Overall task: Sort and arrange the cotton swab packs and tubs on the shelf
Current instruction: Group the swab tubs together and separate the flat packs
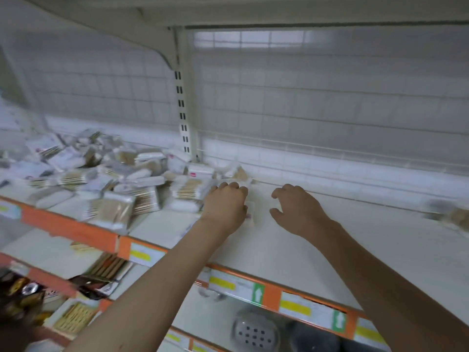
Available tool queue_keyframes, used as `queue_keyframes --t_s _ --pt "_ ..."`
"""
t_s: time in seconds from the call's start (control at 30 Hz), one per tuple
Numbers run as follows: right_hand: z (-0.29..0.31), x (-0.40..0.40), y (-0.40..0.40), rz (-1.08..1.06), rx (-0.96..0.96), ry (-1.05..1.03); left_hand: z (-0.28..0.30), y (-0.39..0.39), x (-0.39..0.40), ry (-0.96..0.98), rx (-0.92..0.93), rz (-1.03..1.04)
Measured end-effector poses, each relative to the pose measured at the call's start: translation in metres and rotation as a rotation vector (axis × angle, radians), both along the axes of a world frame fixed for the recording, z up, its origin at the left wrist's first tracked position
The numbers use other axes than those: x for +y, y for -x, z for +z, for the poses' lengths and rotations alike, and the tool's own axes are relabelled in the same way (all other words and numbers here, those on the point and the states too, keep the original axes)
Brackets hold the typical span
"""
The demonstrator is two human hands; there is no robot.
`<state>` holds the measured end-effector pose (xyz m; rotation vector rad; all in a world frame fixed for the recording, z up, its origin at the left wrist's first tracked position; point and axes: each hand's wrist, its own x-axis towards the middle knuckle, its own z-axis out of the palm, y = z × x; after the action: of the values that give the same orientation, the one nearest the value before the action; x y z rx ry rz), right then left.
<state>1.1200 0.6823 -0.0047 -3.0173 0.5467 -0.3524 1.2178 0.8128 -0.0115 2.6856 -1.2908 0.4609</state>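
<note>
Swab packs [101, 184] heaped loose over left half of shelf [330, 250], reaching back wall; a few near front edge. Left hand [225, 207] at heap's right fringe, fingers curled over a small pack [250, 212], seemingly gripping it, though blur hides contact. Right hand [297, 209] just beside, fingers loosely curled, holding nothing. Stray pack [451, 217] near right edge, blurred. Best to lift clear of heap rather than drag, then set square against back wall, same kinds together. No tubs made out; packs sealed, wooden-stemmed swabs showing through wrappers.
</note>
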Motion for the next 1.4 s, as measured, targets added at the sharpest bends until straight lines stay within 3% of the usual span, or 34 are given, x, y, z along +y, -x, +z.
queue_keyframes --t_s 0.37,0.93,1.2,1.4 --pt "0.015 0.025 -0.066 0.105 -0.163 -0.067 0.019 -0.064 0.080 0.069 0.079 0.174" --pt "0.032 0.030 -0.163 0.222 -0.130 -0.081 0.042 -0.144 0.149 0.163 0.045 0.316" --pt "0.035 0.020 -0.198 0.131 0.116 -0.092 0.049 -0.202 0.145 0.092 0.055 0.121" --pt "0.037 0.017 -0.206 0.062 0.195 -0.131 0.053 -0.234 0.101 0.092 0.173 -0.086"
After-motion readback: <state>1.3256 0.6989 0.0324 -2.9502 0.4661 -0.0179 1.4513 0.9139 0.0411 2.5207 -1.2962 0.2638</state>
